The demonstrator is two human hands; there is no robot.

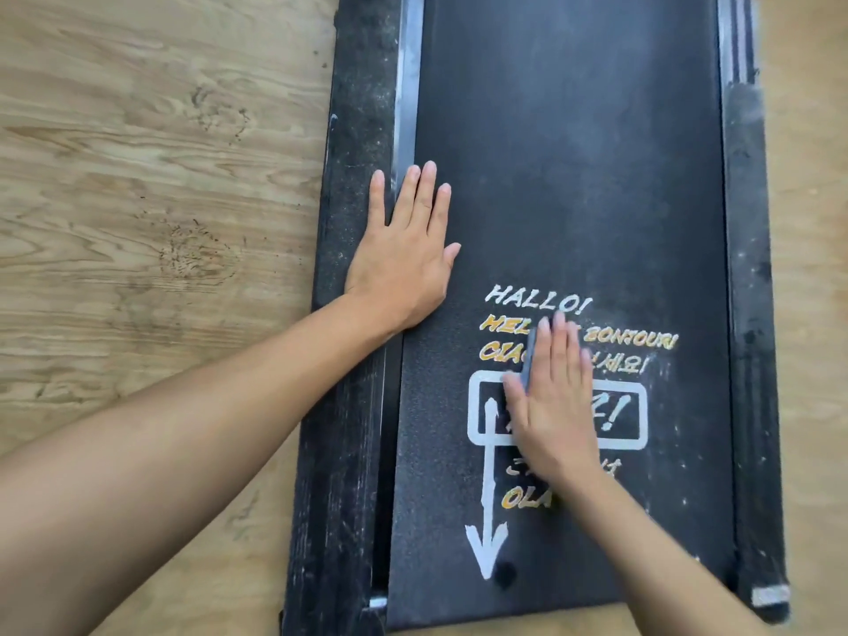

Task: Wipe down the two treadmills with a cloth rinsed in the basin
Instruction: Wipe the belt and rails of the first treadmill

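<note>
A black treadmill belt (573,153) fills the view, with white and yellow printed greetings and a white arrow near its lower end. My right hand (550,397) lies flat with straight fingers over the lettering, pressing a dark grey cloth (528,360) whose edge shows between thumb and fingers. My left hand (404,254) rests flat with straight fingers across the belt's left edge and the left side rail (358,130). The belt looks dusty higher up.
A dusty black right side rail (748,268) runs along the belt. Light wood-grain floor (137,176) lies to the left, and a strip of it shows at the far right. The treadmill's lower end (504,617) is near the bottom of the view.
</note>
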